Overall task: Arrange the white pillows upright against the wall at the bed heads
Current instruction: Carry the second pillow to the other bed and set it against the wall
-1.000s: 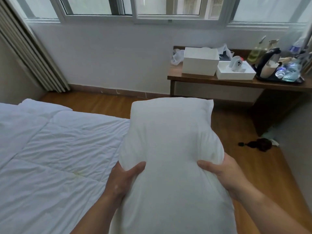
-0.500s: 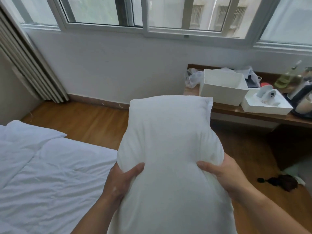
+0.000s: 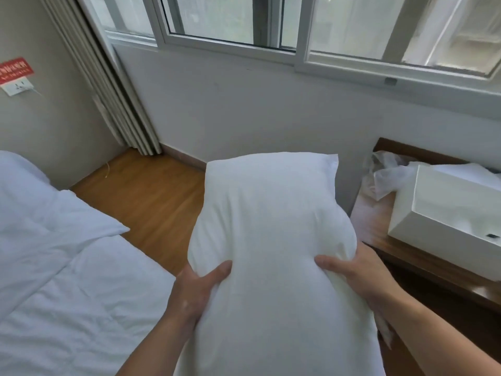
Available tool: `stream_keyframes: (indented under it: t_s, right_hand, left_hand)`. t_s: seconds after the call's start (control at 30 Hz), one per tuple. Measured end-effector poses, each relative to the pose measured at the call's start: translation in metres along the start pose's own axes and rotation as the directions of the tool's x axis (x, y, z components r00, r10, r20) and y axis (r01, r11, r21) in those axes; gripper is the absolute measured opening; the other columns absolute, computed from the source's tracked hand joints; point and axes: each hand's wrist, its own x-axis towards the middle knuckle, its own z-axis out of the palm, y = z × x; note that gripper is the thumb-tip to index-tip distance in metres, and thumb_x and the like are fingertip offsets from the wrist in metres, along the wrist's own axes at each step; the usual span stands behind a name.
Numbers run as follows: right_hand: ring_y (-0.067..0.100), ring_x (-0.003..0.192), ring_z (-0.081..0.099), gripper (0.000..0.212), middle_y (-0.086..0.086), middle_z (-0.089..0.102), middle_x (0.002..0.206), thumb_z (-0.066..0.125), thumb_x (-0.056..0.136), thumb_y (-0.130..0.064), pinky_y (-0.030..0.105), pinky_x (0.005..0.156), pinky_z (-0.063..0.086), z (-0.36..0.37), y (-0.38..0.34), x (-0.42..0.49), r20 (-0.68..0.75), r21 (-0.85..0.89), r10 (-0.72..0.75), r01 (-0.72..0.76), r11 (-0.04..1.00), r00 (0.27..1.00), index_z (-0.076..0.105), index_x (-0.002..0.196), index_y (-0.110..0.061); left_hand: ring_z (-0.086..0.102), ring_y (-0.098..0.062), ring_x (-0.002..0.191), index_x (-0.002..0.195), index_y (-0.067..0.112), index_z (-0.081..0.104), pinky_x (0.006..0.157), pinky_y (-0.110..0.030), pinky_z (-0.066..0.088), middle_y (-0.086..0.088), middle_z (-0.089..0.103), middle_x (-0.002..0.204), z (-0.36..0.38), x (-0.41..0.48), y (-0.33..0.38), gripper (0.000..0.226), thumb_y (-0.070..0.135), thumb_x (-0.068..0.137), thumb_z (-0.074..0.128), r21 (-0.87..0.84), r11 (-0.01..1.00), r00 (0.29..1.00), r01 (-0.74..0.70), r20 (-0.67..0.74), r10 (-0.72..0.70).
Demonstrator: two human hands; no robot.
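Observation:
I hold a white pillow upright in front of me, lengthwise, above the edge of the bed. My left hand grips its left side and my right hand grips its right side, both near the middle. The bed with a rumpled white duvet lies at the left. The beige wall at the bed head stands at the far left. No other pillow is in view.
A wooden desk at the right carries a white box and a clear plastic bag. A grey curtain hangs in the corner. Wooden floor runs between bed and window wall. A socket sits on the left wall.
The view has swung left and moved closer to the window wall; the desk slid right, the corner, curtain and socket wall came into view. Both hands keep the same grip on the pillow.

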Motion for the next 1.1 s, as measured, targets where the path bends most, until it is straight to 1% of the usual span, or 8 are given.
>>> stream_keyframes:
  t_s: [0.07, 0.17, 0.3, 0.47, 0.6, 0.73, 0.93, 1.1]
  right_hand:
    - [0.007, 0.081, 0.08, 0.047, -0.012, 0.084, 0.1, 0.094, 0.072, -0.023, 0.032, 0.072, 0.059, -0.005, -0.014, 0.034, 0.032, -0.007, -0.005, 0.005, 1.0, 0.999, 0.073, 0.113, -0.034]
    - [0.01, 0.084, 0.08, 0.046, -0.014, 0.084, 0.099, 0.094, 0.072, -0.023, 0.035, 0.074, 0.06, -0.007, -0.034, 0.083, 0.051, -0.02, -0.01, 0.011, 1.0, 0.999, 0.074, 0.112, -0.033]
    - [0.002, 0.075, 0.079, 0.04, -0.018, 0.083, 0.092, 0.09, 0.076, -0.015, 0.025, 0.065, 0.057, 0.002, -0.059, 0.146, 0.101, -0.017, -0.022, 0.024, 1.0, 0.995, 0.074, 0.109, -0.03]
    - [0.004, 0.076, 0.079, 0.037, -0.017, 0.083, 0.092, 0.089, 0.078, -0.012, 0.028, 0.065, 0.057, 0.033, -0.101, 0.229, 0.147, -0.022, -0.046, 0.049, 0.999, 0.988, 0.075, 0.108, -0.029]
    - [0.008, 0.08, 0.081, 0.038, -0.013, 0.084, 0.096, 0.088, 0.078, -0.01, 0.032, 0.068, 0.058, 0.072, -0.137, 0.285, 0.197, -0.038, -0.065, 0.074, 0.997, 0.978, 0.076, 0.11, -0.028]
    - [0.009, 0.08, 0.081, 0.037, -0.01, 0.085, 0.096, 0.088, 0.078, -0.009, 0.022, 0.061, 0.059, 0.113, -0.168, 0.335, 0.277, -0.053, -0.079, 0.098, 0.994, 0.958, 0.076, 0.109, -0.025]
    - [0.008, 0.079, 0.081, 0.037, -0.01, 0.085, 0.094, 0.089, 0.077, -0.007, 0.017, 0.058, 0.058, 0.193, -0.215, 0.413, 0.414, -0.083, -0.102, 0.149, 0.985, 0.905, 0.076, 0.106, -0.026]
    - [0.009, 0.082, 0.081, 0.039, -0.01, 0.085, 0.095, 0.09, 0.076, -0.007, 0.027, 0.066, 0.059, 0.273, -0.251, 0.487, 0.528, -0.099, -0.097, 0.175, 0.98, 0.844, 0.076, 0.107, -0.026]
  left_hand:
    - [0.074, -0.02, 0.106, 0.129, 0.031, 0.066, 0.098, -0.048, 0.058, 0.009, 0.079, 0.113, 0.011, 0.02, 0.017, 0.09, 0.061, 0.048, 0.091, -0.021, 1.0, 1.0, -0.011, -0.024, 0.011]
    - [0.074, -0.019, 0.105, 0.129, 0.029, 0.067, 0.097, -0.047, 0.058, 0.01, 0.079, 0.113, 0.023, 0.053, 0.04, 0.09, 0.061, 0.048, 0.091, -0.037, 0.999, 0.998, -0.008, -0.059, 0.006]
    - [0.073, -0.021, 0.106, 0.131, 0.028, 0.066, 0.099, -0.049, 0.057, 0.008, 0.078, 0.115, 0.029, 0.105, 0.056, 0.099, 0.068, 0.044, 0.091, -0.057, 0.998, 0.993, 0.013, -0.115, -0.019]
    - [0.071, -0.021, 0.109, 0.137, 0.028, 0.062, 0.101, -0.049, 0.056, 0.007, 0.075, 0.12, 0.018, 0.18, 0.088, 0.105, 0.068, 0.045, 0.09, -0.088, 0.996, 0.986, 0.004, -0.168, -0.019]
    - [0.071, -0.021, 0.108, 0.136, 0.028, 0.062, 0.1, -0.048, 0.056, 0.009, 0.075, 0.119, -0.008, 0.232, 0.113, 0.1, 0.065, 0.048, 0.091, -0.106, 0.994, 0.98, 0.01, -0.197, -0.031]
    - [0.07, -0.022, 0.11, 0.137, 0.027, 0.061, 0.102, -0.049, 0.055, 0.009, 0.074, 0.121, -0.039, 0.272, 0.13, 0.102, 0.067, 0.047, 0.09, -0.137, 0.991, 0.964, 0.009, -0.261, -0.045]
    - [0.073, -0.021, 0.108, 0.132, 0.029, 0.066, 0.101, -0.049, 0.056, 0.008, 0.077, 0.117, -0.088, 0.324, 0.148, 0.093, 0.061, 0.048, 0.09, -0.241, 0.97, 0.916, 0.004, -0.387, -0.1]
    - [0.074, -0.02, 0.106, 0.125, 0.031, 0.07, 0.1, -0.047, 0.057, 0.011, 0.08, 0.111, -0.134, 0.38, 0.161, 0.083, 0.056, 0.049, 0.093, -0.308, 0.951, 0.854, 0.008, -0.492, -0.167]
